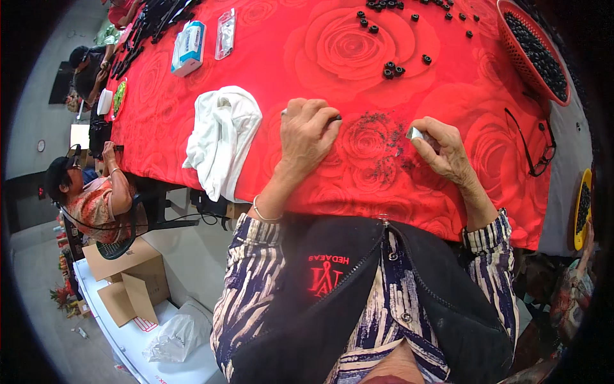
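My left hand (306, 134) is closed above the red rose-patterned tablecloth (281, 185), with a small black part (336, 118) showing at its thumb and fingertips. A short way to the right, my right hand (446, 152) pinches a small flat silvery piece (415, 133) between thumb and fingers; its exact kind cannot be made out. Black shavings (384, 137) lie scattered on the cloth between the two hands. Left of my left hand is a crumpled white cloth (224, 137).
Small black round parts (390, 70) lie beyond my hands. A red basket (543, 83) holds more at far right, near eyeglasses (537, 160) and a yellow tray (581, 224). A blue-white box (188, 48) and clear packet (225, 35) are far left. A person (96, 192) sits left.
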Tool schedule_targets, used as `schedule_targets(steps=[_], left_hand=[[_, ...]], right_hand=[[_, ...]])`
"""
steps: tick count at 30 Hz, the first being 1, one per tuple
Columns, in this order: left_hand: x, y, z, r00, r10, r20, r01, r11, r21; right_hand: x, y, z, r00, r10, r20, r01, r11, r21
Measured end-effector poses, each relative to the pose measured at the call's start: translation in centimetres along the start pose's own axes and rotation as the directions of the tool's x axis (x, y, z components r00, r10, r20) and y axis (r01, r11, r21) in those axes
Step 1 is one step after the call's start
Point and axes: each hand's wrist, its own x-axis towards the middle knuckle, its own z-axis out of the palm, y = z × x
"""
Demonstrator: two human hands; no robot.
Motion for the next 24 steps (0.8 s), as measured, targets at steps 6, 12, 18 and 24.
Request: schedule_targets(steps=[6,12,18,24], left_hand=[[-1.2,-2.1,-1.8,0.999,-0.038,-0.022,0.038,0.999,0.004],[3.2,-0.1,-2.3,0.999,0.036,0.027,-0.038,0.997,0.068],[8.2,1.4,4.4,0.979,0.166,0.115,-0.164,0.986,-0.024],[8.8,0.3,8.0,0.968,0.105,0.228,-0.092,0.993,-0.069]], right_hand=[[-0.5,0.6,0.8,0.993,0.113,-0.030,-0.109,0.987,0.122],[-0.4,-0.3,0.5,0.998,0.049,-0.026,-0.047,0.995,0.090],[-0.1,-0.1,0.2,0.999,0.016,-0.032,-0.015,0.999,0.038],[0.0,0.1,0.1,0.999,0.028,-0.023,-0.027,0.999,0.033]])
